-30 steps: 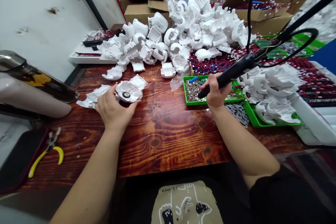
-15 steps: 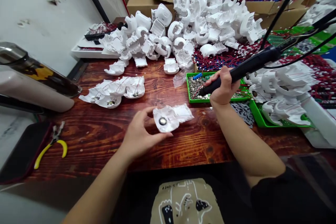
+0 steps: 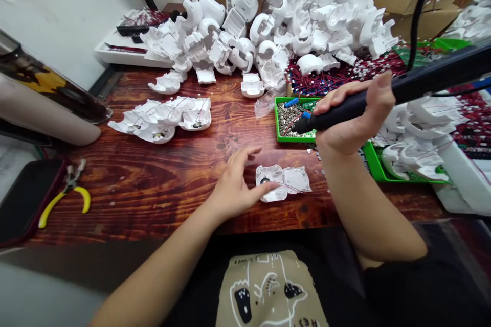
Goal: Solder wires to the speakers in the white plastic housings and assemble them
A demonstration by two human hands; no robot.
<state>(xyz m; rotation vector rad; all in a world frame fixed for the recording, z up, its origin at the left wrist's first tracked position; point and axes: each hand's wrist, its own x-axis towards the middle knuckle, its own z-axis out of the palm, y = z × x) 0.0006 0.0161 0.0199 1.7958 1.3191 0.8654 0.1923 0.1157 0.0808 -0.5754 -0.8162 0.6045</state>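
A white plastic housing (image 3: 296, 180) lies flat on the wooden table, its two halves side by side, with a thin red wire across it and a round metal part inside the left one. Beside it is my left hand (image 3: 238, 184), fingers apart, the thumb reaching over the left half's near edge; whether it touches cannot be told. My right hand (image 3: 356, 112) is wrapped round a black electric screwdriver (image 3: 339, 112) with a cable. The driver's tip points down into a green tray (image 3: 295, 139) of small screws (image 3: 287, 117).
Several wired white housings (image 3: 161, 120) stand at left, near yellow-handled pliers (image 3: 69, 191). A large heap of white shells (image 3: 238, 36) fills the back, with red wires (image 3: 326, 80) beside it. At right, more housings (image 3: 418, 156) sit over a green tray (image 3: 374, 163). A bottle (image 3: 49, 87) stands far left.
My left hand has moved right with the housing, which now rests flat on the table, and its fingers have loosened. My right hand and the screwdriver have shifted right and nearer the camera.
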